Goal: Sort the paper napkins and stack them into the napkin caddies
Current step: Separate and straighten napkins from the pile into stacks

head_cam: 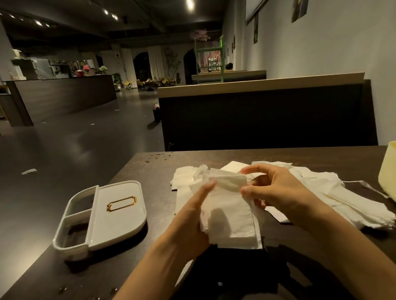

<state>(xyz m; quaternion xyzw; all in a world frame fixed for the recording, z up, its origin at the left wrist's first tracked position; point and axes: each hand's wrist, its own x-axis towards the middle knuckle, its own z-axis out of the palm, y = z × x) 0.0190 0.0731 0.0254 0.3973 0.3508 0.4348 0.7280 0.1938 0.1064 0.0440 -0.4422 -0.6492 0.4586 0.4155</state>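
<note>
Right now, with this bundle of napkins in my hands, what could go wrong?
The bundle of napkins in your left hand and right hand is ragged; sheets may slip onto the loose pile. Wet drops near the front edge of the table could soak paper. The white caddy sits near the left edge; a nudge might tip it off.

Loose white napkins (341, 196) near white caddy (121, 220)

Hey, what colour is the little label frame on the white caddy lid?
Gold: the label frame stands out against the white caddy lid, clearest in the head view.
</note>
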